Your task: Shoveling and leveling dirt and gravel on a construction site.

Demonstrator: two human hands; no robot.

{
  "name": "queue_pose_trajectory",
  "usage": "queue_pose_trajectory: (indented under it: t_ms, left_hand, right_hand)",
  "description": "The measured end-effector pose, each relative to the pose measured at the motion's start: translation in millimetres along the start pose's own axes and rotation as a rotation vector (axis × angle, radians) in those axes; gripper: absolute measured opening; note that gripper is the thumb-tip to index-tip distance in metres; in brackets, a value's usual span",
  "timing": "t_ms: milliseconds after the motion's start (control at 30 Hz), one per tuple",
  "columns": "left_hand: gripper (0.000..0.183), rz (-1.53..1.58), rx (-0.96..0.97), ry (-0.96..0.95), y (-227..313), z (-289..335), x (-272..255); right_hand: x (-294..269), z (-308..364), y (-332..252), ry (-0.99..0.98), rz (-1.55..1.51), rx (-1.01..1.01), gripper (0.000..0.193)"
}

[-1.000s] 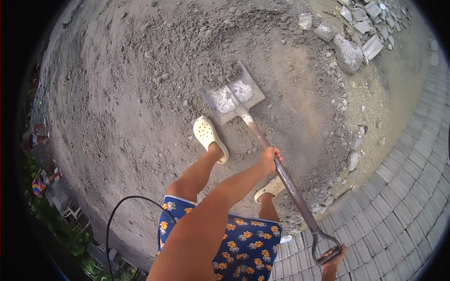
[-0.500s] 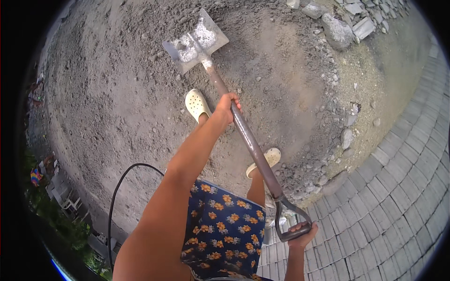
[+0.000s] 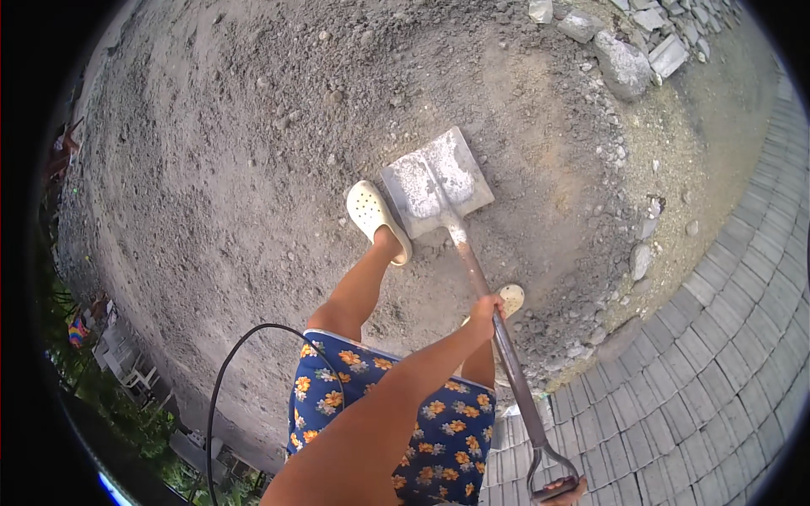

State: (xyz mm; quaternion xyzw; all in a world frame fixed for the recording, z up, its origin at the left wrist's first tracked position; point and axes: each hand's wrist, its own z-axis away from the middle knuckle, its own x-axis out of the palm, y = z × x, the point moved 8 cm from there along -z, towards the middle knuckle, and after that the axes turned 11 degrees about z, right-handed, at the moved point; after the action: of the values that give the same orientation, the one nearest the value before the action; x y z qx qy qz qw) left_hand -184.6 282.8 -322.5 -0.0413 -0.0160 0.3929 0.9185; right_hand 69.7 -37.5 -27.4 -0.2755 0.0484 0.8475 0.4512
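A grey flat-bladed metal shovel (image 3: 437,185) is held over gravelly grey ground (image 3: 236,143).
Its shaft is gripped by the left hand (image 3: 488,309), its D-handle by the right hand (image 3: 564,488).

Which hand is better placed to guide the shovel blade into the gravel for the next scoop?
The left hand, probably. It grips the shaft of the shovel about midway, closer to the blade, which lies on the gravel. The right hand holds only the end grip, at the picture's lower edge.

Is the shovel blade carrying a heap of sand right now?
No, the shovel blade shows bare pale metal with no heap, held by the left hand over the gravel.
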Motion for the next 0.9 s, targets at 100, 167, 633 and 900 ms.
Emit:
queue_pose_trajectory:
  t_ms: [100,167,633,900]
  left_hand:
    - [0.008,-0.086,0.02,-0.157,114,-24,112]
    - [0.006,-0.012,0.089,-0.222,163,-18,144]
    - [0.005,-0.054,0.178,-0.153,86,-48,96]
    - [0.006,0.032,0.005,-0.128,-15,-37,82]
  right_hand:
    - [137,42,-68,-0.041,-0.111,-0.248,0.041]
    - [196,69,-112,-0.126,-0.07,-0.333,0.038]
    - [119,22,-48,-0.098,-0.139,-0.17,0.04]
    - [21,-16,-56,0.131,-0.136,-0.136,0.045]
